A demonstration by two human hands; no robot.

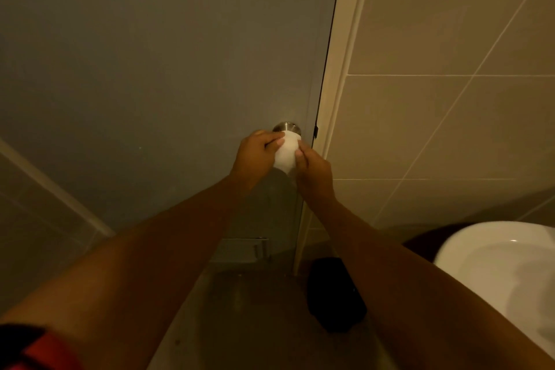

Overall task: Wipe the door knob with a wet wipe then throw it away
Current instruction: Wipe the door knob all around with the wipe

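The door knob (287, 127) sat on the grey door (150, 69), near its right edge, and only its metal base against the door was visible. The rest of it was covered by the white wet wipe (286, 153), which was wrapped around the knob and hung a little below it.

The left hand (256, 156) came from about 7 o'clock of the knob. Its fingers (274, 143) were pressed on the left side of the wipe, and the thumb was hidden, so I could not tell how fully it closed. The right hand (313, 173) came from about 5 o'clock. Its fingers were curled together and pinched the right edge of the wipe. Both hands touched the wipe, with the wipe between them.

At 3 o'clock of the knob stood the pale door frame (336, 99), and beyond it the beige tiled wall (450, 69). A white sink (495, 273) was at about 4 o'clock, low in the view and well apart from the knob. A dark object (336, 294) lay on the floor at about 6 o'clock; what it was could not be told. A red and black sleeve (33, 348) showed at the lower left corner.
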